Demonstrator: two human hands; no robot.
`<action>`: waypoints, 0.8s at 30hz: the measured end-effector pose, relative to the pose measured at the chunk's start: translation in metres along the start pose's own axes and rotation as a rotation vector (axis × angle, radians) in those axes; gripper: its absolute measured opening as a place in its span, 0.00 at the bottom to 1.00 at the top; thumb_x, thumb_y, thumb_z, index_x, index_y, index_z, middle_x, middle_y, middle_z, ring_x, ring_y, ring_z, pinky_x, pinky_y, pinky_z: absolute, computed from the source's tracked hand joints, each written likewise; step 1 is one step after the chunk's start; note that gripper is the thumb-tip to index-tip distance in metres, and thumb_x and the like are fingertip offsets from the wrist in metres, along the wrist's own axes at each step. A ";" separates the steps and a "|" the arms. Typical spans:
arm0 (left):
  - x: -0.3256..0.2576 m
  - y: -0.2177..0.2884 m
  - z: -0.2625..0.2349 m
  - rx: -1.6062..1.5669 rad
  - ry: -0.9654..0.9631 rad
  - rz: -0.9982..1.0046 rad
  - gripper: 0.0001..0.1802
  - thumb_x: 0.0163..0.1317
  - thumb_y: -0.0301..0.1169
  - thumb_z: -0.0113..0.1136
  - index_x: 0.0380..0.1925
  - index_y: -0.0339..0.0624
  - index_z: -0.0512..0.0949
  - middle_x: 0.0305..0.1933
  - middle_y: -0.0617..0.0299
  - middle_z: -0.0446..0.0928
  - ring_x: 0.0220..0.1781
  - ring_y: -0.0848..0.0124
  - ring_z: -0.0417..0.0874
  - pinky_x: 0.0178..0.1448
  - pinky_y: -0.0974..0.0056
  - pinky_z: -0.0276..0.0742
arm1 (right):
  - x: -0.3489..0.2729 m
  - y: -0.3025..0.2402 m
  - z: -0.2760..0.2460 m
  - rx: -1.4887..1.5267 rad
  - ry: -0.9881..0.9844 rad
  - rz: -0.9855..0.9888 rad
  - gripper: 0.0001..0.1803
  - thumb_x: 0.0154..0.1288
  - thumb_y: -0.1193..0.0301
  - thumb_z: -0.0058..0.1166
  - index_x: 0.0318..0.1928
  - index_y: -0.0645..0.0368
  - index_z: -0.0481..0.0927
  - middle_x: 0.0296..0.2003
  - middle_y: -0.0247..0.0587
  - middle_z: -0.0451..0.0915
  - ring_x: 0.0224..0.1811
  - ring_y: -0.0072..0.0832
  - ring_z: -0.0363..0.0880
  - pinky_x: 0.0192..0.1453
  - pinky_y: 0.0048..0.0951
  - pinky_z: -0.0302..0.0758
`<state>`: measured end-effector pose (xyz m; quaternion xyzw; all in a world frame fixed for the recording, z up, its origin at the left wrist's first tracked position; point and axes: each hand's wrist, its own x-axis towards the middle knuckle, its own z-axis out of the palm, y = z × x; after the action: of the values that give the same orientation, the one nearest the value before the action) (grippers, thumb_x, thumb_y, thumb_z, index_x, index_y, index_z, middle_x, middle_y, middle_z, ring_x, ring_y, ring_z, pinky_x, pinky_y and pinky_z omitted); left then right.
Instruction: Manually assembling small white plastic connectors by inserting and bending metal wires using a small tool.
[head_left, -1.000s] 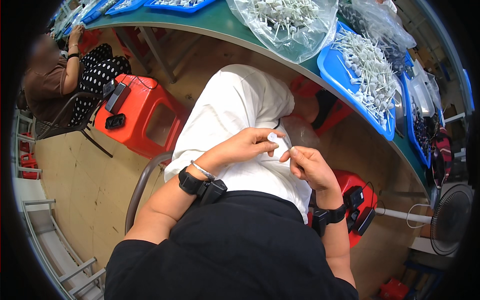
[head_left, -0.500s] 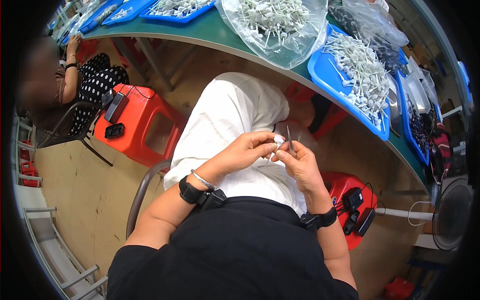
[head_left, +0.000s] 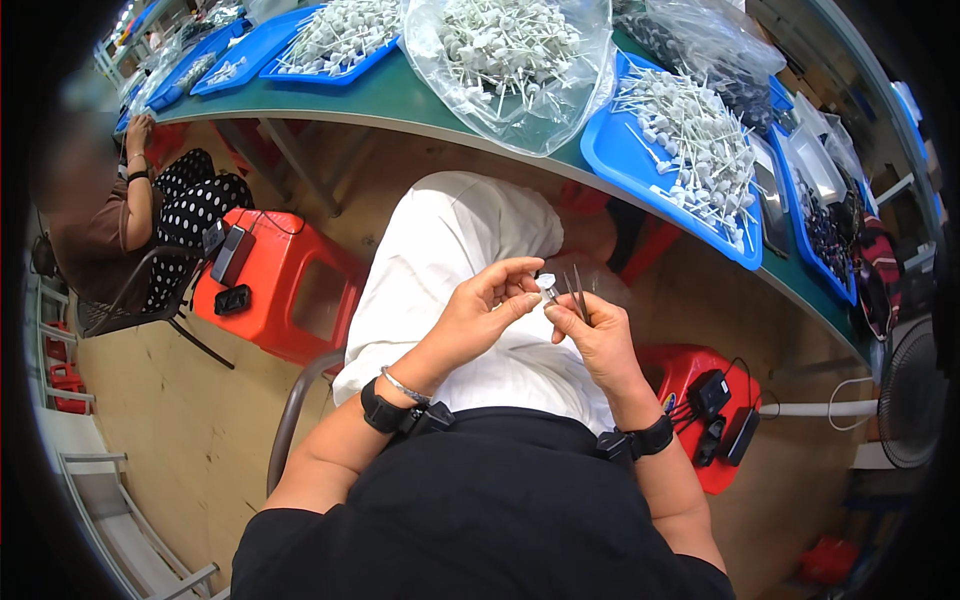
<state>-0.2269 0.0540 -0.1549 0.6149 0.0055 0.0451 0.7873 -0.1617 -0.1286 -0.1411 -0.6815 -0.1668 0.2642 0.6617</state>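
My right hand (head_left: 597, 335) is closed around metal tweezers (head_left: 575, 290) whose two points stick up, slightly parted. At its thumb and fingertips sits a small white round-headed piece (head_left: 547, 284), level with my lap. My left hand (head_left: 487, 310) is beside this piece, thumb and index finger spread apart, tips close to it. Whether those tips touch it is hard to tell. Similar white pieces with thin stems lie heaped in a blue tray (head_left: 622, 165) and in a clear plastic bag (head_left: 425, 85) on the table.
The green table (head_left: 400, 100) curves across in front of me. Red stools stand at my left (head_left: 290, 320) and right (head_left: 735, 480), with black devices and cables on them. A fan (head_left: 910, 395) is at the right. Another person (head_left: 105, 215) sits at the far left.
The fingers of my left hand have spread from around the white piece, which is now at my right fingertips. The tweezers' points show further apart. The view has shifted slightly.
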 end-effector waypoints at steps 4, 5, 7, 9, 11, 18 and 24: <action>-0.001 0.002 0.003 0.174 0.037 0.099 0.19 0.68 0.24 0.61 0.58 0.36 0.77 0.45 0.61 0.81 0.47 0.76 0.81 0.52 0.70 0.78 | -0.001 -0.003 0.000 -0.036 0.029 -0.051 0.09 0.70 0.70 0.62 0.41 0.66 0.84 0.23 0.24 0.77 0.28 0.12 0.72 0.32 0.19 0.70; -0.002 0.003 0.006 0.192 0.064 0.121 0.17 0.68 0.24 0.62 0.56 0.35 0.79 0.44 0.60 0.82 0.45 0.76 0.82 0.50 0.70 0.79 | -0.002 -0.003 0.001 -0.033 0.032 -0.051 0.09 0.70 0.70 0.62 0.41 0.66 0.84 0.23 0.24 0.77 0.28 0.12 0.72 0.32 0.19 0.70; -0.002 0.004 0.009 0.251 0.086 0.160 0.15 0.68 0.24 0.62 0.54 0.34 0.80 0.43 0.59 0.83 0.43 0.76 0.83 0.47 0.71 0.80 | -0.003 -0.003 0.001 -0.137 0.036 -0.062 0.09 0.69 0.70 0.62 0.41 0.65 0.85 0.22 0.27 0.77 0.26 0.12 0.72 0.31 0.20 0.70; -0.002 0.005 0.010 0.309 0.107 0.199 0.14 0.67 0.24 0.62 0.52 0.34 0.82 0.42 0.59 0.84 0.42 0.76 0.84 0.45 0.71 0.80 | -0.004 -0.001 -0.001 -0.255 0.053 -0.158 0.09 0.69 0.70 0.62 0.41 0.64 0.85 0.22 0.31 0.78 0.24 0.15 0.73 0.30 0.22 0.71; -0.003 0.007 0.011 0.367 0.107 0.256 0.12 0.66 0.23 0.63 0.49 0.33 0.83 0.41 0.58 0.85 0.40 0.76 0.85 0.43 0.71 0.81 | -0.004 0.002 -0.002 -0.376 0.069 -0.253 0.08 0.68 0.71 0.62 0.41 0.63 0.85 0.23 0.35 0.80 0.23 0.19 0.75 0.28 0.24 0.71; -0.006 0.012 0.013 0.516 0.068 0.459 0.11 0.65 0.21 0.62 0.47 0.34 0.84 0.39 0.57 0.85 0.37 0.73 0.85 0.42 0.69 0.81 | -0.004 0.005 -0.004 -0.628 0.106 -0.624 0.06 0.60 0.75 0.65 0.38 0.61 0.84 0.28 0.46 0.83 0.25 0.39 0.83 0.28 0.32 0.75; -0.009 0.011 0.014 0.243 0.053 0.247 0.13 0.67 0.23 0.62 0.51 0.34 0.81 0.45 0.60 0.84 0.47 0.73 0.83 0.52 0.67 0.80 | -0.005 -0.003 0.001 -0.561 0.099 -0.530 0.07 0.59 0.75 0.66 0.38 0.61 0.83 0.27 0.47 0.83 0.26 0.40 0.83 0.28 0.32 0.76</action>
<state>-0.2353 0.0428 -0.1410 0.7002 -0.0440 0.1568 0.6952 -0.1659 -0.1303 -0.1378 -0.7813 -0.3707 -0.0052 0.5021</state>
